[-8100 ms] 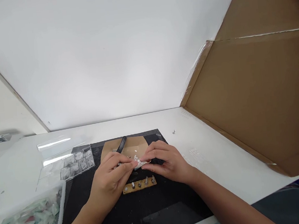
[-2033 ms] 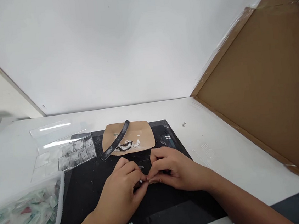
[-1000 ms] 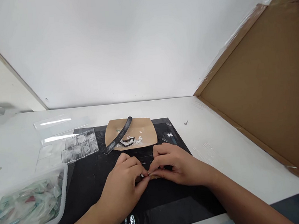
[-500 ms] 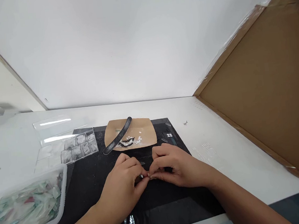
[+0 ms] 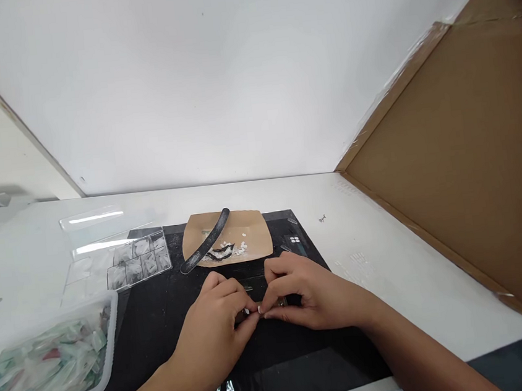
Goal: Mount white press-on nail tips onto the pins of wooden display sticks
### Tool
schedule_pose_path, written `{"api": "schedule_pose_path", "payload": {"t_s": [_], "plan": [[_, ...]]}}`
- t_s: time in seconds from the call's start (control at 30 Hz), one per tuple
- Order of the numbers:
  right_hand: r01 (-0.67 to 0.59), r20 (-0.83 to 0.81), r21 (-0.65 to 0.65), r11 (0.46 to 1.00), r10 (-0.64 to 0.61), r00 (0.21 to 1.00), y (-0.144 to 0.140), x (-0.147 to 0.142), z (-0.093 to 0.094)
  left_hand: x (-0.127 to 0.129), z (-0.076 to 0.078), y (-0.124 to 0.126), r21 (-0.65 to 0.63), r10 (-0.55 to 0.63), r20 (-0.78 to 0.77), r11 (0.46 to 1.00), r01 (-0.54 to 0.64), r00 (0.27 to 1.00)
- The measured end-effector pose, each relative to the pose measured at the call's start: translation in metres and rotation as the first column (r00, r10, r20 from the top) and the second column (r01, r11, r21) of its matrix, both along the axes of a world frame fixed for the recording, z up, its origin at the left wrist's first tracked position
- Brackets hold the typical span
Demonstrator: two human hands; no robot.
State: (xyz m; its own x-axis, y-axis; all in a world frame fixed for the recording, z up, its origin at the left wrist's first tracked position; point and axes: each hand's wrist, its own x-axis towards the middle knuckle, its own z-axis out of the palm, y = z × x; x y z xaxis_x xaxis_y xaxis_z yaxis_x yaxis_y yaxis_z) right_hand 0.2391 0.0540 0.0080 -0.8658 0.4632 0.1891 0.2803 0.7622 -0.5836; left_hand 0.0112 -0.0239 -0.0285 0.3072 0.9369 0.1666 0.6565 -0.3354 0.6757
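Note:
My left hand (image 5: 213, 325) and my right hand (image 5: 302, 294) meet fingertip to fingertip over the black mat (image 5: 162, 318). Thumb and forefinger are pinched together on each. A tiny pale piece (image 5: 259, 309) shows where the fingertips meet, and its kind cannot be made out. Parts of a narrow object show under both hands' curled fingers, mostly hidden. A small clear sliver (image 5: 248, 288) lies on the mat just beyond the left fingers. Further back, a curved black nail file (image 5: 206, 243) rests across a tan paper tray (image 5: 258, 230) with small white bits in it.
On the left stand a tub (image 5: 111, 348) of greenish, clear pieces in plastic and an open compartment case (image 5: 137, 258) of clear nail tips. White tabs (image 5: 295, 240) sit on the mat's right side. A cardboard panel (image 5: 463, 168) rises at the right.
My right fingertips have shifted slightly, and more of the narrow object shows beneath that hand. Both hands stay together in the same place. The view has tilted a little.

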Motion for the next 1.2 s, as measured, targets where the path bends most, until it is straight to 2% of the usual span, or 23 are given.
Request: {"api": "schedule_pose_path", "payload": {"t_s": [0.77, 1.2], "plan": [[0.039, 0.006, -0.002, 0.999, -0.039, 0.999, -0.0020, -0.0018, -0.0043, 0.0010, -0.0017, -0.0002, -0.015, 0.017, 0.008, 1.000, -0.016, 1.000], [0.045, 0.029, 0.137, 0.990, -0.049, 0.998, -0.0080, -0.0050, -0.0035, 0.0020, -0.0005, -0.0002, -0.027, 0.027, -0.001, 0.999, -0.027, 1.000]]}}
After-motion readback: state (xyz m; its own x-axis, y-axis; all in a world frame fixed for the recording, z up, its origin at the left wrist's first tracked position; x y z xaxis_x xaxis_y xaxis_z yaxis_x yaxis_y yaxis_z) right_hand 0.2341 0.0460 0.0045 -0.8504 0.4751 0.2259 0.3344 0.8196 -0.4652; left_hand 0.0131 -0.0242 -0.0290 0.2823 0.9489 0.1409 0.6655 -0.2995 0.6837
